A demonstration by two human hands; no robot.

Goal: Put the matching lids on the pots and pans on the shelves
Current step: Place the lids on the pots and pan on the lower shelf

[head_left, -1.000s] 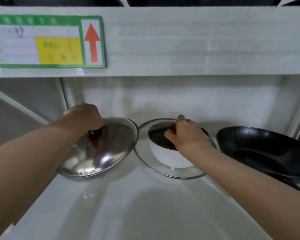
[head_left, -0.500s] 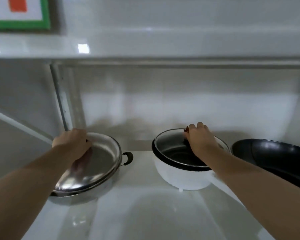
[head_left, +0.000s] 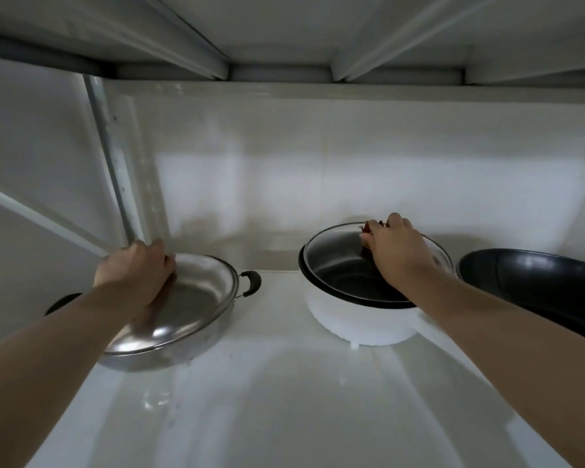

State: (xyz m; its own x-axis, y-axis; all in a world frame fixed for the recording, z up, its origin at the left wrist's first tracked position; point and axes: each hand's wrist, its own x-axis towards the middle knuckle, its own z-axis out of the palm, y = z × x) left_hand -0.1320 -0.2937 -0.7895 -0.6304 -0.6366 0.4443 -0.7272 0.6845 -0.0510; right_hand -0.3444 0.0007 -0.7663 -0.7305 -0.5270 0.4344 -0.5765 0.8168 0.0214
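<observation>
On the white shelf (head_left: 284,383), the left hand (head_left: 134,273) grips the domed steel lid (head_left: 183,305) over the shallow steel pan (head_left: 169,356) while the right hand (head_left: 394,249) grips the round glass lid (head_left: 335,251) over the white pot (head_left: 352,319); both seem nearly seated, needing centring before release.

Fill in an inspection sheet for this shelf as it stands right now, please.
Surface: white shelf, glossy, bare at the front.
Job's things: steel lid sits on the steel pan with black side handles; glass lid rests on the white pot, seating not clear under the hand.
Clutter: black wok at the right, no lid on it.
Grippers: left hand grips the steel lid's knob; right hand grips the glass lid's knob.
Cables: nothing seen.
Surroundings: white back wall, metal upright, underside of the shelf above.
</observation>
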